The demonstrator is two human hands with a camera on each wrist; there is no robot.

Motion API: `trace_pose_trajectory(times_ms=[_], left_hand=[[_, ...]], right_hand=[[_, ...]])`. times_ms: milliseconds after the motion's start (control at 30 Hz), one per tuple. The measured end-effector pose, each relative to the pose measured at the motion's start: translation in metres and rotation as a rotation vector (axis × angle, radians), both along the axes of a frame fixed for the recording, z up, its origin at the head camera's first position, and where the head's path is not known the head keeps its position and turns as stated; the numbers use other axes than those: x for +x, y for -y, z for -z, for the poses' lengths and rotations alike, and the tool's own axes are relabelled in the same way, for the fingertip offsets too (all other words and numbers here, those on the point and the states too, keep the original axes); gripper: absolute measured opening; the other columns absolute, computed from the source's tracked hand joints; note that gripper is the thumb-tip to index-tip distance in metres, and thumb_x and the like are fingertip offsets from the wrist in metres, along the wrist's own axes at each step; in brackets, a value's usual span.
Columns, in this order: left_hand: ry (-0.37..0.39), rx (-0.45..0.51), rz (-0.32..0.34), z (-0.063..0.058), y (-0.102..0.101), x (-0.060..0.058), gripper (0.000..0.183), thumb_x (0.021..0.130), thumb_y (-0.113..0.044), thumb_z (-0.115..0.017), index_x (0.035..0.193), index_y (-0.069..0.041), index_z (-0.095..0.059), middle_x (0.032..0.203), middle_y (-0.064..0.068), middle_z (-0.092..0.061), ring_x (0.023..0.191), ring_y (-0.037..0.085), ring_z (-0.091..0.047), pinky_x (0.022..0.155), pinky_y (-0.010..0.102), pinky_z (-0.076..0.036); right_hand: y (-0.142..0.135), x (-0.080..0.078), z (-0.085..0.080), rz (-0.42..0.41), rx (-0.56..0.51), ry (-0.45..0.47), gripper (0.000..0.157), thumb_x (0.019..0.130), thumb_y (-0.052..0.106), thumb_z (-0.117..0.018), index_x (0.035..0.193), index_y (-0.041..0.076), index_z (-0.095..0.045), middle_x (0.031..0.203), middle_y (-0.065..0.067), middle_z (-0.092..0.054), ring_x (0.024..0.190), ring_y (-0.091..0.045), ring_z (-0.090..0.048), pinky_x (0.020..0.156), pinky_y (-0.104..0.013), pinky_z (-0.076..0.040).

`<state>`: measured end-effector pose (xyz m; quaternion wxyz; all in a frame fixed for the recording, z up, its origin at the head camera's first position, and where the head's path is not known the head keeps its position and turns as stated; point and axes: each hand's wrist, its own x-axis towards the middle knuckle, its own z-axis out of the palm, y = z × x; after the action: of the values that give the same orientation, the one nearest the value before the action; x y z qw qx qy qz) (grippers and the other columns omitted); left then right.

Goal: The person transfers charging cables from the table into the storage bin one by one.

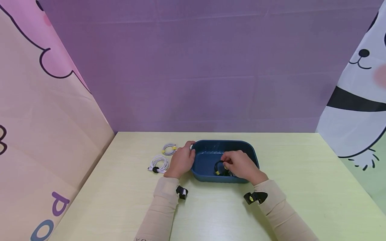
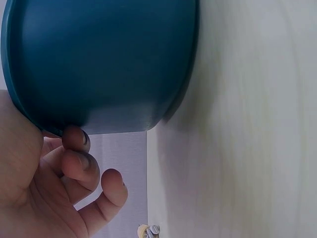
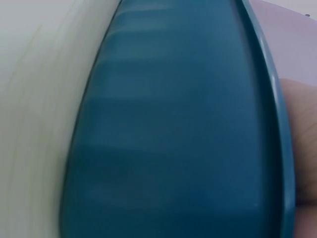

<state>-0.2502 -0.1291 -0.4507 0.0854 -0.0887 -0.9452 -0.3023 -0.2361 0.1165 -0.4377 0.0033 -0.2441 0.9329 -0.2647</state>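
A dark blue plastic bin (image 1: 208,178) stands on the table with its mouth up. My left hand (image 1: 182,160) grips its left end at the rim; in the left wrist view, curled fingers (image 2: 81,166) show against the blue outer wall (image 2: 106,64). Over the bin's front right part, my right hand (image 1: 241,164) reaches inside and pinches a coiled black cable (image 1: 216,167) with a yellow tie. More cable lies beneath that hand, mostly hidden. The right wrist view is filled by the bin's outer side (image 3: 173,119), with part of the right hand (image 3: 303,144) behind the rim.
Left of the bin lie two coiled white cables: one with yellow ties (image 1: 169,149) farther back, one with a black strap (image 1: 159,164) nearer. A purple cloth (image 1: 211,67) hangs behind the pale wooden table (image 1: 120,201), and printed cloths flank both sides.
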Motion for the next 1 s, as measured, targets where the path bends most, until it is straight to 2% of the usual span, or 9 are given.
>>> trace_pose_trajectory(times_ms=[200, 300, 400, 467, 533, 800, 900, 1000], left_hand=[[0.001, 0.001, -0.001, 0.0007, -0.0001, -0.0010, 0.038, 0.106, -0.018, -0.052, 0.143, -0.008, -0.054, 0.063, 0.001, -0.052, 0.051, 0.014, -0.048, 0.049, 0.027, -0.035], [0.004, 0.001, -0.002, 0.0012, -0.0003, -0.0013, 0.038, 0.106, -0.018, -0.052, 0.143, -0.008, -0.054, 0.062, 0.001, -0.051, 0.050, 0.014, -0.048, 0.049, 0.027, -0.035], [0.005, 0.005, -0.003, 0.0010, -0.0006, -0.0010, 0.038, 0.106, -0.018, -0.052, 0.143, -0.008, -0.054, 0.062, 0.001, -0.051, 0.050, 0.015, -0.048, 0.049, 0.027, -0.035], [0.005, 0.008, -0.004, 0.0005, -0.0008, -0.0005, 0.038, 0.106, -0.018, -0.052, 0.143, -0.008, -0.054, 0.063, 0.001, -0.052, 0.050, 0.015, -0.048, 0.049, 0.027, -0.035], [0.004, 0.006, -0.005, 0.0003, -0.0010, -0.0001, 0.038, 0.106, -0.018, -0.052, 0.143, -0.008, -0.054, 0.064, 0.001, -0.053, 0.050, 0.015, -0.048, 0.049, 0.027, -0.035], [0.000, 0.006, -0.001, -0.0001, -0.0006, 0.0006, 0.039, 0.106, -0.017, -0.052, 0.143, -0.007, -0.054, 0.063, 0.001, -0.053, 0.050, 0.015, -0.048, 0.048, 0.027, -0.035], [0.000, 0.005, -0.003, -0.0001, -0.0001, 0.0001, 0.038, 0.106, -0.017, -0.052, 0.143, -0.007, -0.054, 0.063, 0.001, -0.053, 0.051, 0.015, -0.048, 0.048, 0.027, -0.035], [0.009, 0.007, -0.004, 0.0000, -0.0004, 0.0002, 0.039, 0.106, -0.017, -0.052, 0.144, -0.008, -0.054, 0.063, 0.001, -0.053, 0.051, 0.015, -0.048, 0.048, 0.027, -0.035]], right_hand=[[0.0008, -0.0004, 0.0024, 0.002, 0.029, 0.005, 0.011, 0.096, 0.010, -0.070, 0.105, 0.009, -0.076, 0.091, 0.000, -0.075, 0.073, -0.008, -0.061, 0.073, -0.029, -0.057], [0.0003, -0.0007, 0.0039, -0.001, 0.035, 0.012, 0.010, 0.096, 0.010, -0.070, 0.105, 0.010, -0.076, 0.089, 0.001, -0.074, 0.071, -0.007, -0.060, 0.076, -0.032, -0.056], [-0.0007, -0.0019, 0.0058, -0.012, 0.038, 0.027, 0.010, 0.097, 0.008, -0.068, 0.103, 0.010, -0.075, 0.087, 0.003, -0.073, 0.070, -0.007, -0.059, 0.100, -0.049, -0.052], [-0.0014, -0.0029, 0.0070, -0.020, 0.041, 0.038, 0.010, 0.097, 0.007, -0.068, 0.103, 0.010, -0.075, 0.085, 0.003, -0.073, 0.070, -0.007, -0.059, 0.112, -0.062, -0.040], [-0.0021, -0.0038, 0.0080, -0.025, 0.039, 0.054, 0.011, 0.097, 0.007, -0.067, 0.103, 0.010, -0.075, 0.085, 0.003, -0.072, 0.070, -0.007, -0.059, 0.116, -0.071, -0.028], [-0.0034, -0.0053, 0.0102, -0.037, 0.025, 0.088, 0.013, 0.098, 0.005, -0.065, 0.106, 0.009, -0.076, 0.088, 0.003, -0.073, 0.072, -0.006, -0.060, 0.114, -0.071, -0.029], [-0.0032, -0.0054, 0.0098, -0.038, 0.023, 0.094, 0.014, 0.098, 0.005, -0.065, 0.106, 0.008, -0.076, 0.087, 0.003, -0.073, 0.071, -0.006, -0.059, 0.107, -0.061, -0.044], [-0.0031, -0.0044, 0.0100, -0.038, 0.029, 0.096, 0.013, 0.098, 0.006, -0.065, 0.105, 0.009, -0.076, 0.086, 0.004, -0.072, 0.070, -0.006, -0.058, 0.095, -0.051, -0.051]])
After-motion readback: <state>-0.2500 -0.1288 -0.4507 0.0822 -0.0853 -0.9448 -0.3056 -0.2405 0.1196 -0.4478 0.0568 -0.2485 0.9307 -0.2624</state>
